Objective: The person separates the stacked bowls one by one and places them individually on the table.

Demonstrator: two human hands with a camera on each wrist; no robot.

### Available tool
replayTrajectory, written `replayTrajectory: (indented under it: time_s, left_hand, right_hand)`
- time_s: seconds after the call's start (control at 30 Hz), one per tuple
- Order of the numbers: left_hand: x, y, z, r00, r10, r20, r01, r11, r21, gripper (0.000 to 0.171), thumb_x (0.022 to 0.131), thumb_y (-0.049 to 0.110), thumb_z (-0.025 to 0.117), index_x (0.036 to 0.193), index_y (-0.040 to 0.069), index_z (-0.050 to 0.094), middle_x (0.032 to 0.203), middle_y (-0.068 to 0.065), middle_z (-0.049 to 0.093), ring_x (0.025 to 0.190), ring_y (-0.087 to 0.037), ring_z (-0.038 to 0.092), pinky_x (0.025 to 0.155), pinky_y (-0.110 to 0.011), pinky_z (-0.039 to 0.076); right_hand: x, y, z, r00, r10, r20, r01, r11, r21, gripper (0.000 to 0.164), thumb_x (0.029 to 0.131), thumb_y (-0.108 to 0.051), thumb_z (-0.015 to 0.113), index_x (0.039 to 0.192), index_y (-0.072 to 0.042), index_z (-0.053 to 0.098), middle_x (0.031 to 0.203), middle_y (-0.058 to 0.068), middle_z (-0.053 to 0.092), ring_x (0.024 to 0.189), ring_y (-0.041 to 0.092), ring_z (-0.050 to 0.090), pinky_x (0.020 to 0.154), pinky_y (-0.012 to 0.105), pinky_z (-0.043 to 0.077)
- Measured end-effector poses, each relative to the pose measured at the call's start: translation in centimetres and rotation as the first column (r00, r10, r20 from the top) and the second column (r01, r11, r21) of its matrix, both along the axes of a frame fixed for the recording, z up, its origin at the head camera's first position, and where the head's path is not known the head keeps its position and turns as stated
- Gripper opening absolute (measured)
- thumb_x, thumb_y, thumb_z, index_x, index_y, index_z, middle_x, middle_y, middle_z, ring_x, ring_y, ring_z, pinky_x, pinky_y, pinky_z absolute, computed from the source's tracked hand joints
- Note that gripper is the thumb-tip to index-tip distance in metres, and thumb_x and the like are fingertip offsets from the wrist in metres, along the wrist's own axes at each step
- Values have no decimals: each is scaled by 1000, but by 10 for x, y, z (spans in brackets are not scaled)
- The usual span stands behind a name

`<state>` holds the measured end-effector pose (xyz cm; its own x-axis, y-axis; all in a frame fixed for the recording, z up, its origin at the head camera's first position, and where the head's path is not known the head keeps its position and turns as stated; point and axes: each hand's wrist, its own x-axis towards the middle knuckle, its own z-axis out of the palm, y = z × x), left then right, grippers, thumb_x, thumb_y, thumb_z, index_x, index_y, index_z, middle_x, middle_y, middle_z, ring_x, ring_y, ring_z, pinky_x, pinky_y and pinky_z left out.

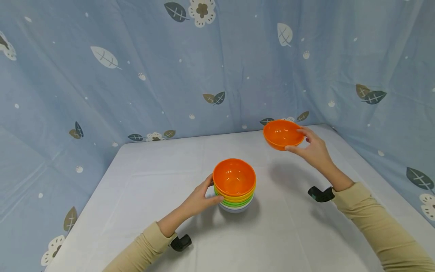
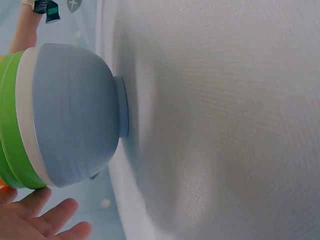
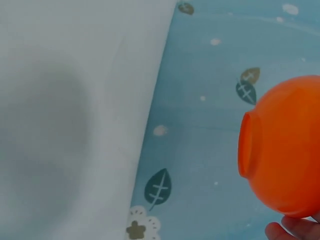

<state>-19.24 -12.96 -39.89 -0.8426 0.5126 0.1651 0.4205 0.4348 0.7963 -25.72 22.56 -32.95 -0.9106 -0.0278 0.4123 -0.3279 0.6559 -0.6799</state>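
Your left hand [image 1: 197, 200] holds the stack of bowls [image 1: 234, 181] from its left side, thumb on the near wall and fingers round the far side, a grip that seems meant to keep the nested pile upright and steady. The stack is near the middle of the white-covered table [image 1: 163, 177]; you cannot tell for sure whether the blue bowl's [image 2: 75, 115] foot bears fully on the cloth. Above that bottom bowl come white, green and yellow rims, with an orange bowl uppermost, each seated inside the one beneath, so the pile stays compact.

Your right hand [image 1: 314, 151], well apart from the left, pinches a separate orange bowl [image 1: 282, 132] at its right edge, thumb at the near side and fingers at the far side. That bowl hangs in the air beyond and to the right of the stack, its shadow on the table. Its mouth faces up and somewhat toward you. Holding it by the edge likely leaves its foot free, which shows uncovered in the right wrist view.
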Motion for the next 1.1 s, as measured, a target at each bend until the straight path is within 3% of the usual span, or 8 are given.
replayTrajectory:
  time_s: [0.87,0.93,1.1]
  left_hand:
    - [2,0,-1,1000,4,0,-4,1000,-5,74,76,39,55,132,33,8,133,7,25,114,-19,34,86,-52,31]
    - [3,1,1,1000,8,1,-8,1000,-4,73,76,38,55,132,32,8,133,8,25,114,-18,35,86,-52,31]
    - [15,7,24,999,23,37,-23,1000,-3,72,78,27,57,134,22,11,133,3,26,114,-20,35,88,-49,31]
  right_hand:
    - [-19,19,-31,993,-96,65,90,993,76,84,64,-46,64,123,5,33,130,22,27,110,41,31,83,57,29]
    - [-21,21,-34,992,-104,65,98,991,93,85,64,-47,64,123,6,34,130,23,26,111,42,30,83,57,28]
    - [-25,25,-40,991,-117,66,109,987,116,87,62,-48,65,121,8,35,129,25,25,113,43,27,84,58,26]
